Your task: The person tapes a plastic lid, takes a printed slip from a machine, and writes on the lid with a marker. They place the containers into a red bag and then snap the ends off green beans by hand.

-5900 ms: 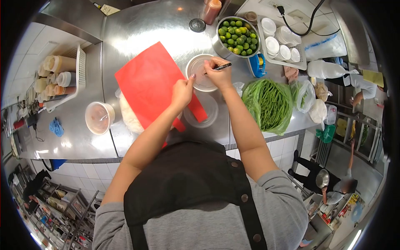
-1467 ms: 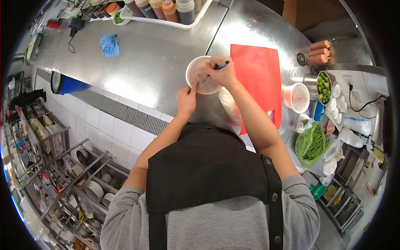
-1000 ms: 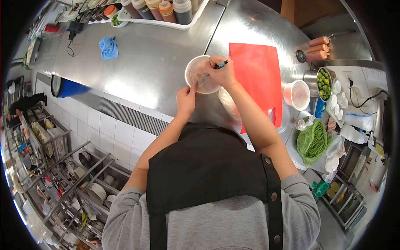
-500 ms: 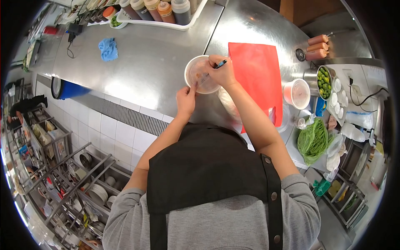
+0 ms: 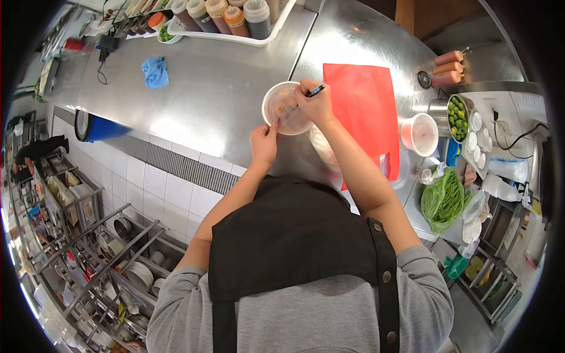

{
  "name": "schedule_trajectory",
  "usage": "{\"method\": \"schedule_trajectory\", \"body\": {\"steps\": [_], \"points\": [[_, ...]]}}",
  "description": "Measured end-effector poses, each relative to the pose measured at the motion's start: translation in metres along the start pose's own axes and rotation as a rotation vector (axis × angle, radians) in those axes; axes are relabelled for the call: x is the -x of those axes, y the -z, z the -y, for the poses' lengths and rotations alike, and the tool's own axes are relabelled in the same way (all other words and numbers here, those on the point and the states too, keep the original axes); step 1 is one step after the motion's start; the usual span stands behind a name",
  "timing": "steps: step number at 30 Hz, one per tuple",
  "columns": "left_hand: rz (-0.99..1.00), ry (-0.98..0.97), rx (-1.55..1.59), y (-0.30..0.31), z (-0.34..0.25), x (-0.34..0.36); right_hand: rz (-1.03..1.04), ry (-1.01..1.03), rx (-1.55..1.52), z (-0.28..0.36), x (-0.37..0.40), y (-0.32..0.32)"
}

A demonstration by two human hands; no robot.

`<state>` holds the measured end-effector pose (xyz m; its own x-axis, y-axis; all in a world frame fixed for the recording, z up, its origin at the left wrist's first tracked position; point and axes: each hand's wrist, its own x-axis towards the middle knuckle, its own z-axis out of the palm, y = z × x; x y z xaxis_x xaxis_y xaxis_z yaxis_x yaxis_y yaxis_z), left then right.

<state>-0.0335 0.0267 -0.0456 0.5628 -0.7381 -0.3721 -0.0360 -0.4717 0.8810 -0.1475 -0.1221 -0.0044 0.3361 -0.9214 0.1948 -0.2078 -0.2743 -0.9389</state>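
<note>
A round container with a clear lid [image 5: 278,101] rests on the steel counter, with dark handwriting on its lid. My right hand [image 5: 316,106] is closed around a black marker [image 5: 316,90], its tip down at the lid. My left hand [image 5: 263,143] grips the near edge of the container, thumb lying on the lid and the other fingers largely hidden. A red bag [image 5: 365,112] lies flat just right of my right hand. Partly under my right forearm is a clear plastic bag [image 5: 322,144] with something pale in it.
A blue cloth [image 5: 155,72] lies on the counter at left. Sauce bottles [image 5: 235,22] stand in a white tray [image 5: 259,42] at the back. To the right are another lidded tub [image 5: 419,134], a pot of small green fruit [image 5: 457,117] and bagged green beans [image 5: 442,200].
The whole view has shifted down very slightly. My right hand and the marker have moved a little over the lid, while my left hand keeps its hold on the container.
</note>
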Motion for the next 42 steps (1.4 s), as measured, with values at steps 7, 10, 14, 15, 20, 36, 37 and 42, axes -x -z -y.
{"method": "schedule_trajectory", "body": {"steps": [7, 10, 14, 15, 20, 36, 37, 42], "points": [[0.005, 0.014, 0.013, 0.0, 0.005, -0.002, -0.091, 0.04, 0.047, -0.009, 0.003, -0.001], [-0.001, 0.004, -0.004, 0.0, 0.005, -0.001, -0.121, 0.028, 0.075, -0.011, 0.001, -0.001], [0.001, 0.006, 0.015, -0.002, 0.009, -0.003, -0.116, 0.072, 0.104, -0.007, 0.0, -0.001], [0.002, 0.005, 0.014, -0.003, 0.009, -0.004, -0.126, 0.085, 0.101, -0.007, -0.001, -0.002], [0.0, 0.014, 0.016, -0.002, 0.007, -0.003, -0.128, 0.013, 0.091, -0.011, -0.001, -0.001], [0.85, 0.192, -0.166, 0.07, -0.075, 0.02, -0.199, -0.252, -0.332, 0.06, 0.004, 0.061], [0.897, 0.075, -0.204, 0.076, -0.088, 0.025, -0.195, -0.259, -0.315, 0.068, 0.009, 0.07], [0.796, -0.35, -0.012, 0.058, -0.136, 0.03, -0.12, 0.278, -0.114, 0.1, 0.038, 0.107]]}}
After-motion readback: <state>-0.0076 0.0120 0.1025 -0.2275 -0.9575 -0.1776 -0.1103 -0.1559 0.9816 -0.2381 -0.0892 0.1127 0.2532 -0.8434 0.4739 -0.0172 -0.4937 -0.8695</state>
